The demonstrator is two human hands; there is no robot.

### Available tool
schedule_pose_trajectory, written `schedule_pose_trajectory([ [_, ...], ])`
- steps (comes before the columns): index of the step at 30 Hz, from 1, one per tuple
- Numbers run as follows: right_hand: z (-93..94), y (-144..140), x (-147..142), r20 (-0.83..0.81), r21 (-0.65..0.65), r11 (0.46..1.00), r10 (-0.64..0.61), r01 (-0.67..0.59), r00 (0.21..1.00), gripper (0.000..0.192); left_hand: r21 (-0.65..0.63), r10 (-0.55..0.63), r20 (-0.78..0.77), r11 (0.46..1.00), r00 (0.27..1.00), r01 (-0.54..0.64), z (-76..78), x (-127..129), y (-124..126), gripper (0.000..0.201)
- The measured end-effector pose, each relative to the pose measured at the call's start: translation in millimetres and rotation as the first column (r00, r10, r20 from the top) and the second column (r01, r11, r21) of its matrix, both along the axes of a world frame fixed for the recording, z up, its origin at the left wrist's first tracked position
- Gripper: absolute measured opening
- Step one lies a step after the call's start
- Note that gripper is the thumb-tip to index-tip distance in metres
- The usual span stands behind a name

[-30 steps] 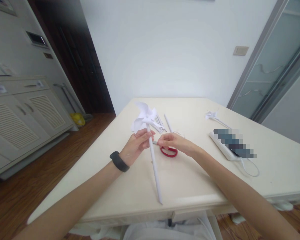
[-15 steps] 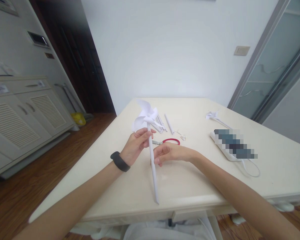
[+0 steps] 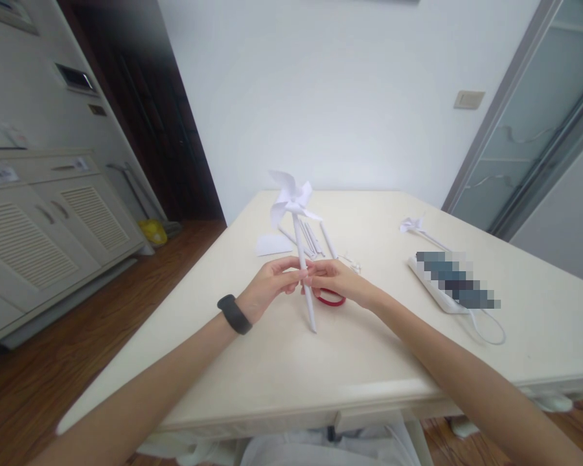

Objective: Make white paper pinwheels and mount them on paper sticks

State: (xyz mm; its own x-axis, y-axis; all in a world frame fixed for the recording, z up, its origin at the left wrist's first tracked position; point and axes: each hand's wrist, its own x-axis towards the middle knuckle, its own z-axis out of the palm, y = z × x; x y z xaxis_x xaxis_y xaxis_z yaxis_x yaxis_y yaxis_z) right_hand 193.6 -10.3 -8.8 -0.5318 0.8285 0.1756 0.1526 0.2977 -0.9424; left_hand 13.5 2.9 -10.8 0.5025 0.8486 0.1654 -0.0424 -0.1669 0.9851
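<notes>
My right hand [image 3: 337,279] has come back from the red scissors [image 3: 331,299] and now pinches the pinwheel [image 3: 291,194] stick together with my left hand [image 3: 272,283]; it stands upright over the table [image 3: 379,349] now

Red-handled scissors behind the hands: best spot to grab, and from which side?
Judging by pose, take the scissors by the red loop handle, from above on its near-right side. They lie flat on the table; the right hand covers the blade end, and the pinwheel stick stands left.
</notes>
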Motion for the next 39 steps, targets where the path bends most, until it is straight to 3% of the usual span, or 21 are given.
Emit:
schedule_pose_trajectory([
  [8, -9.0, 6.0, -2.9, -0.005, -0.029, 0.998, 0.054, -0.054, 0.999, 0.011, 0.088, 0.104, -0.079, 0.991, 0.991, -0.097, -6.0, -1.8, 5.2, 0.029],
  [13, -14.8, 9.8, 0.9, 0.109, -0.027, 0.991, -0.125, 0.128, 0.986, 0.020, 0.119, 0.165, -0.087, 0.981, 0.982, -0.154, -5.7, -2.7, 5.6, 0.027],
  [16, -17.4, 12.1, 3.0, 0.189, 0.065, 0.970, -0.244, 0.235, 0.951, 0.020, 0.113, 0.204, -0.095, 0.975, 0.974, -0.193, -8.7, -4.1, 8.6, 0.026],
  [20, -17.1, 12.8, 1.7, 0.212, 0.173, 0.945, -0.311, 0.277, 0.927, 0.019, 0.098, 0.196, -0.126, 0.978, 0.973, -0.184, -12.7, -4.5, 11.7, 0.025],
  [27, -10.5, 16.2, 7.5, 0.212, 0.228, 0.895, -0.430, 0.383, 0.878, 0.019, 0.060, 0.157, -0.232, 0.987, 0.960, -0.147, -10.9, -3.5, 9.0, 0.031],
  [30, -7.8, 25.0, 21.3, 0.255, 0.297, 0.833, -0.540, 0.466, 0.802, 0.019, 0.052, 0.141, -0.249, 0.990, 0.958, -0.132, -12.0, -4.2, 9.5, 0.031],
  [33, -6.2, 37.8, 43.3, 0.344, 0.441, 0.704, -0.705, 0.556, 0.620, 0.018, 0.047, 0.132, -0.253, 0.991, 0.958, -0.124, -13.2, -4.4, 9.8, 0.029],
  [39, -9.8, 59.6, 91.5, 0.425, 0.512, 0.529, -0.841, 0.676, 0.336, 0.016, 0.039, 0.121, -0.266, 0.993, 0.956, -0.114, -8.6, -3.6, 5.8, 0.025],
])
